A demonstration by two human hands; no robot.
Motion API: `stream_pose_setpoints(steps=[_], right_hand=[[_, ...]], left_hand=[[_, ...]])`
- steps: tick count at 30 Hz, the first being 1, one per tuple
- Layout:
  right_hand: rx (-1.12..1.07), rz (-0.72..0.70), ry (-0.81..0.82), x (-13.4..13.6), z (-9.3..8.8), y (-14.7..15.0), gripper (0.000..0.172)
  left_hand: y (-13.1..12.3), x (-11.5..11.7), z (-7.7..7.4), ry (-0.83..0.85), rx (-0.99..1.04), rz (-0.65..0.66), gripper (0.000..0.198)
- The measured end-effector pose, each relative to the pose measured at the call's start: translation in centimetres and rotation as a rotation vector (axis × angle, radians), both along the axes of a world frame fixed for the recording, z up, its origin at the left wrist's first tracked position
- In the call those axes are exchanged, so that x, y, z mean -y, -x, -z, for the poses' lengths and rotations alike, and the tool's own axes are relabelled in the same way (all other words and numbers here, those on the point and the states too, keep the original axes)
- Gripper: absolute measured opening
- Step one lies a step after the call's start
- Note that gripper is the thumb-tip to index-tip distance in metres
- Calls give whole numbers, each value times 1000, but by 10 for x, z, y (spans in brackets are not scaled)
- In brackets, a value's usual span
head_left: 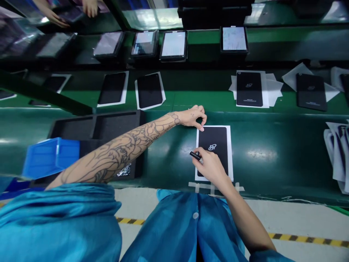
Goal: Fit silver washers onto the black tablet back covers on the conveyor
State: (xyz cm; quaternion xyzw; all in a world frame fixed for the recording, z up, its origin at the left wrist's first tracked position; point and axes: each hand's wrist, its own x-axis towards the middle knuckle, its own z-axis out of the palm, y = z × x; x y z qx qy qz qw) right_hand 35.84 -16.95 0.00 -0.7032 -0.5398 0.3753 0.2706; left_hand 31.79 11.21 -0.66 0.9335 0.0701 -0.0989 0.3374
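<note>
Blue smock (174, 227), black logoed panel (211, 136), white sheet (229, 153)

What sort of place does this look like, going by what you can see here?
Most likely a factory assembly line for phones or tablets: a long green workbench, rows of black device panels on white sheets, a blue smock, and yellow-and-black floor tape.

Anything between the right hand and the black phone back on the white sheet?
Nothing visible. The right hand, holding a black marker, lies over the black phone back; the left hand sits at its top edge, not across it.
</note>
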Motion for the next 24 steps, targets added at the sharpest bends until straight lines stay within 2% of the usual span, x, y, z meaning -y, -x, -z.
stream_pose_setpoints(steps=[3, 8, 11, 16, 20, 24], right_hand=[[-19, 22, 3, -1, -1, -1, 21], [-50, 43, 3, 0, 0, 1, 19], [-57, 49, -8, 1, 1, 2, 18], [-67, 53, -4, 0, 1, 0, 18], [-72, 56, 0, -1, 0, 0, 18], [-156, 78, -14, 0, 0, -1, 18]], left_hand=[[3, 1, 0, 55, 41, 32, 49], [25, 19, 9, 76, 155, -119, 34], [31, 22, 13, 71, 160, -181, 32], [18, 13, 5, 41, 37, -80, 29], [5, 6, -2, 19, 6, 27, 37], [-14, 0, -1, -79, -69, 0, 48]])
